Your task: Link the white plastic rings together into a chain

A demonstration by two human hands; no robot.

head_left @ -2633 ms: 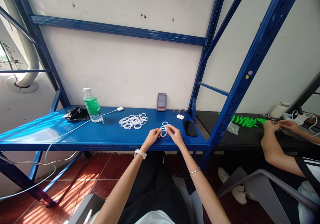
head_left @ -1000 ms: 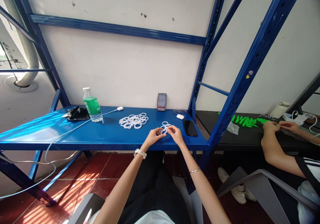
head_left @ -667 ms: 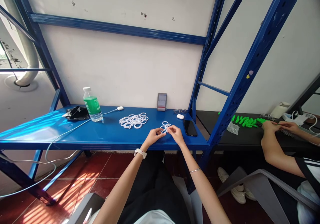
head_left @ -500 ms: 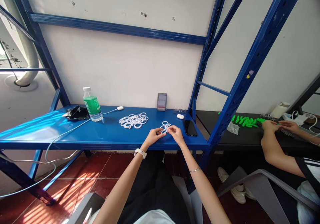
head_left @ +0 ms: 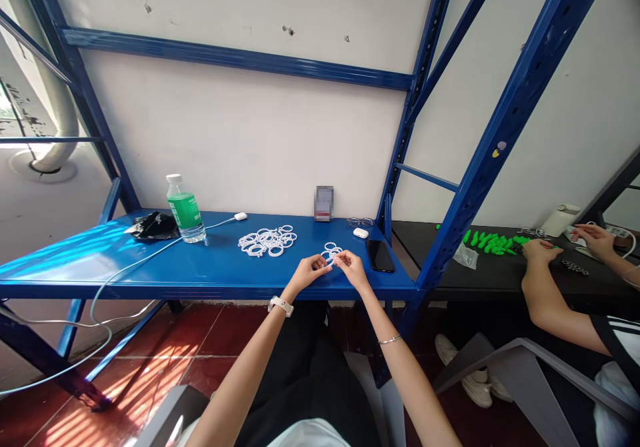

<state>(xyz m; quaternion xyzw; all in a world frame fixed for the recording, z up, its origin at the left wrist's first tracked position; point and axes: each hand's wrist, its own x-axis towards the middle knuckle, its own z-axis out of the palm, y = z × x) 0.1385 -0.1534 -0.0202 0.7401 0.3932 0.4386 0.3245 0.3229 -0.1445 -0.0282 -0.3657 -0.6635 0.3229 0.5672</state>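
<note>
My left hand [head_left: 309,272] and my right hand [head_left: 351,267] meet over the front of the blue table, fingertips pinched close together. A thin white ring appears to be between them, mostly hidden by the fingers. Right behind the fingertips lies a small group of white rings [head_left: 331,247], partly covered by my hands. Further left, a larger loose pile of white rings [head_left: 267,240] rests on the tabletop, many overlapping.
To the right of my hands lie a black phone [head_left: 380,255], a white earbud case [head_left: 361,232] and glasses [head_left: 360,222]. A water bottle [head_left: 185,210], a black plastic bag [head_left: 153,226] and a white cable [head_left: 150,255] occupy the left. A co-worker's hand [head_left: 543,250] is near green pieces [head_left: 495,242].
My hands stay nearly still, with only slight finger movement. At the neighbouring table, the co-worker's hands have parted, one moving up and to the right.
</note>
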